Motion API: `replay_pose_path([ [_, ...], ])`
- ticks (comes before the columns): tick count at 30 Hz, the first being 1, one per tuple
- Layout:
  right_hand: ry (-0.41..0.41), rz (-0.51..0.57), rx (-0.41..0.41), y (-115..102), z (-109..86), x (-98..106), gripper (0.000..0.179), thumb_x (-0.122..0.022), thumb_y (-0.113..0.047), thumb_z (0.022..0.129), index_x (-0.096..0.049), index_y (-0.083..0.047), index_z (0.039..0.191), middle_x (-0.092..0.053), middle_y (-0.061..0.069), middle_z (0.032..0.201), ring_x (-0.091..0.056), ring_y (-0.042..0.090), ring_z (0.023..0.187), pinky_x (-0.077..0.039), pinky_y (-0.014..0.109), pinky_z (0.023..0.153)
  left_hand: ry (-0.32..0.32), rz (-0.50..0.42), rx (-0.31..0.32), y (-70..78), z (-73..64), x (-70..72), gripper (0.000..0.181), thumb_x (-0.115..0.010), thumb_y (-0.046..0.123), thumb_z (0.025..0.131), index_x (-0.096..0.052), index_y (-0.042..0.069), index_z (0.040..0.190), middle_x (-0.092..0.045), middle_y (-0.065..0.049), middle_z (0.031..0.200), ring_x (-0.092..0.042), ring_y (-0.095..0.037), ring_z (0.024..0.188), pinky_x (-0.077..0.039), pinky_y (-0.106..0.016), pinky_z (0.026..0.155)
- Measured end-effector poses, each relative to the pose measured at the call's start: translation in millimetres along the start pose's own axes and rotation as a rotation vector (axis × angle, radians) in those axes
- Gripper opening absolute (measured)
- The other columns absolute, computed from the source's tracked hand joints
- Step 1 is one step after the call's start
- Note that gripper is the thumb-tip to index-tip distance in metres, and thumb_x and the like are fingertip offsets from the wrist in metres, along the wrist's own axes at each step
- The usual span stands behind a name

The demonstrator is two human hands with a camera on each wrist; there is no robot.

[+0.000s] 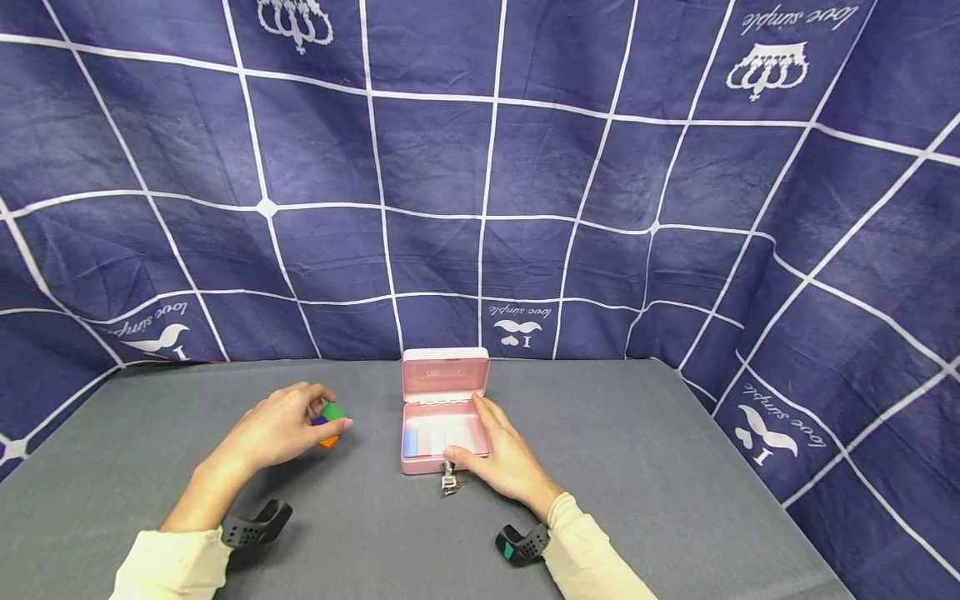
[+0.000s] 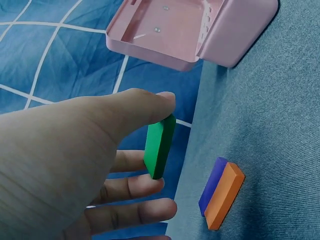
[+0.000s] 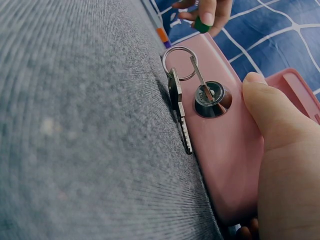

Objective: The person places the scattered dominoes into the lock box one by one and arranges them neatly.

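My left hand (image 1: pixel 281 427) pinches a flat green block (image 2: pixel 160 146) between thumb and fingers, lifted above the table to the left of the box. Under it, an orange block (image 2: pixel 225 196) and a purple block (image 2: pixel 212 185) lie side by side on the table. A pink cash box (image 1: pixel 408 465) stands with its lid raised; blue, white and red pieces (image 1: pixel 410 442) lie inside. My right hand (image 1: pixel 510 458) grips the box's right side, thumb at the front rim and fingers along the far side. A key (image 3: pixel 201 80) sits in the front lock.
A second key (image 3: pixel 179 107) hangs from the ring (image 3: pixel 180 48) against the box front. Grey cloth covers the table (image 1: pixel 637 475). Behind and to the right hangs a blue curtain (image 1: pixel 435 158) with white lines, meeting the table's back edge.
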State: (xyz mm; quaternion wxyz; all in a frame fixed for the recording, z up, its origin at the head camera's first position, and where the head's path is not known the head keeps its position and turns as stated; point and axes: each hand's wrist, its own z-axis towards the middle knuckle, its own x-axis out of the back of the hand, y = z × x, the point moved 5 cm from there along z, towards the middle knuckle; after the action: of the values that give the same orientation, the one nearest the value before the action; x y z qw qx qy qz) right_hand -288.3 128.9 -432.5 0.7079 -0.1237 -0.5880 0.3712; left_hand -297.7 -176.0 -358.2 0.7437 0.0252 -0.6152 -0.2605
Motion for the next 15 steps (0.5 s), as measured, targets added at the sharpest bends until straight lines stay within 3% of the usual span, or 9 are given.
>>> replay_pose_path([
  [15, 0.001, -0.011, 0.003, -1, -0.8, 1, 0.095, -0.067, -0.062, 0.083, -0.029, -0.013, 0.155, -0.034, 0.005, 0.158, -0.038, 0.026, 0.143, -0.034, 0.048, 0.114, 0.027, -0.042, -0.072, 12.7, 1.1, 1.6, 0.047, -0.075, 0.045, 0.083, -0.07, 0.006, 0.109, -0.064, -0.001, 0.089, -0.057, -0.01, 0.074, -0.045, -0.029, 0.063],
])
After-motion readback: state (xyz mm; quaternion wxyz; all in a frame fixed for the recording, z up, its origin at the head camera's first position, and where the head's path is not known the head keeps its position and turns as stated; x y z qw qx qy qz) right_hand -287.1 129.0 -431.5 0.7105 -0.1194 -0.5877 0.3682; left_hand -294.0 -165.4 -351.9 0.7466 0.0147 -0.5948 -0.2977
